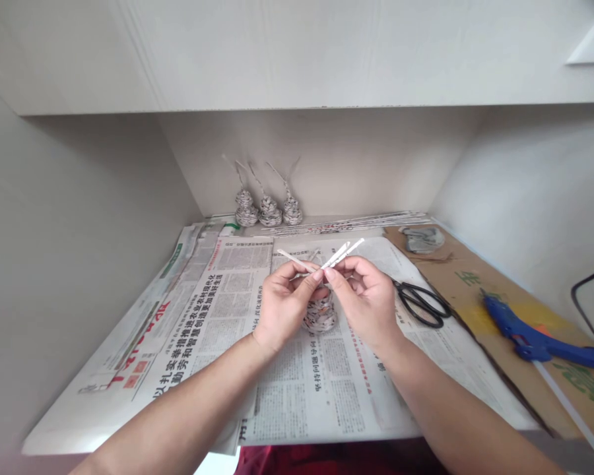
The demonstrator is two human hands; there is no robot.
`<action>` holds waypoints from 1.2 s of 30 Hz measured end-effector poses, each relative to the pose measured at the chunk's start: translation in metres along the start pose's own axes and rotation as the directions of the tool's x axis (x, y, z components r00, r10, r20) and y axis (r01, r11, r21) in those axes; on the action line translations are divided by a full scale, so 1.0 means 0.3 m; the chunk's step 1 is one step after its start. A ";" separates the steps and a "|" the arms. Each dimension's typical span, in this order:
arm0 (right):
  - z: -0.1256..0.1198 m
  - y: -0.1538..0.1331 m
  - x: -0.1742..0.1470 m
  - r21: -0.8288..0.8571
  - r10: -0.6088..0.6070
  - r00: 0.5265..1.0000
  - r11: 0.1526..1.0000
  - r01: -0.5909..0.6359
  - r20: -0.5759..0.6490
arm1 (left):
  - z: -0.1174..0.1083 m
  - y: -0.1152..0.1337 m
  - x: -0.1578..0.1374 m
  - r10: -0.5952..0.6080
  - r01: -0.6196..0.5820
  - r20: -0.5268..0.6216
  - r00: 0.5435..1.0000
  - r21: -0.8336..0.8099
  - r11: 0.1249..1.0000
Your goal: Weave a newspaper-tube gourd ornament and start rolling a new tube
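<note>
Both my hands meet over the middle of the newspaper, fingers pinched round thin rolled paper strips. My left hand grips them from the left, with one strip end pointing up and left. From the right, my right hand pinches the strips, whose ends poke up to the right. Below the fingers hangs or stands a woven paper gourd; its upper part is hidden by my hands. Whether its base touches the newspaper, I cannot tell.
Newspaper sheets cover the table. Three woven gourds and long paper sticks lie at the back. To the right are black scissors, cardboard, a grey cloth-like piece and a blue glue gun. A shelf overhangs.
</note>
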State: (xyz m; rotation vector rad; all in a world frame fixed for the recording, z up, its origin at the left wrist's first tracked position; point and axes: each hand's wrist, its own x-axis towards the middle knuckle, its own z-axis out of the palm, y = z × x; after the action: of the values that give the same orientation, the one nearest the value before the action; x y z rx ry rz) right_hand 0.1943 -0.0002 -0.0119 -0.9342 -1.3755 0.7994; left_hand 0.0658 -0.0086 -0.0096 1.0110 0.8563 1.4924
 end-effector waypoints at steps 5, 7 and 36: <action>-0.006 -0.006 -0.002 -0.032 0.027 1.000 0.999 -0.027 0.010 | -0.009 -0.006 0.001 0.000 0.000 0.018 1.000 -0.008 1.000; -0.008 -0.007 0.001 0.007 0.061 0.998 0.998 -0.061 0.008 | -0.013 -0.008 0.003 -0.020 0.021 0.034 0.999 -0.033 0.999; -0.021 0.053 0.044 0.483 0.140 0.895 0.800 -0.354 0.424 | -0.046 0.050 0.034 -0.272 0.294 0.293 0.917 -0.032 0.955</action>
State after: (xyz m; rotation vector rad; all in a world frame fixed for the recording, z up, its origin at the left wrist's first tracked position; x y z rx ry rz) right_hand 0.2024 0.0180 -0.0203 -0.5200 -1.2295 1.5515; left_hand 0.0468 -0.0007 0.0003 0.9721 0.6994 1.0927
